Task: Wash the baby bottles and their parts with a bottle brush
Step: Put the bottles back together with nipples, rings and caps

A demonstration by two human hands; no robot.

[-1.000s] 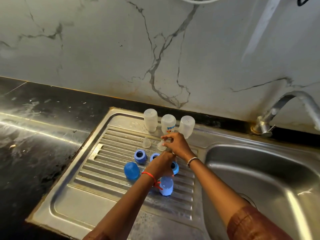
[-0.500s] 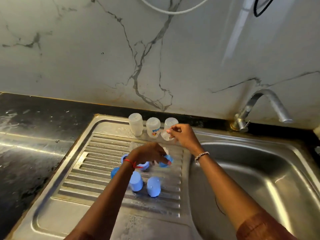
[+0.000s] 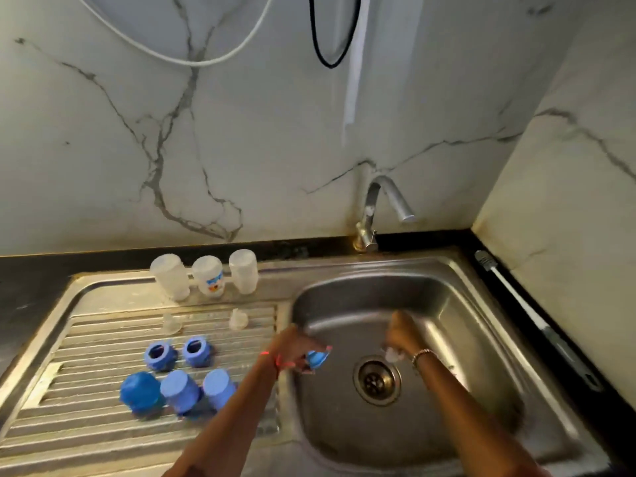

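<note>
Three clear baby bottles stand upside down at the back of the steel draining board. In front of them lie two clear teats, two blue screw rings and three blue caps. My left hand is at the basin's left rim, shut on a blue ring. My right hand is over the basin near the drain, shut on a clear teat. Both hands are blurred.
The steel sink basin lies under a curved tap at the back. A long white-handled brush lies on the black counter along the right wall. Marble wall behind, with cables hanging.
Both hands left the draining board and moved right over the basin, the left carrying a blue ring, the right a clear teat. My view swung right.
</note>
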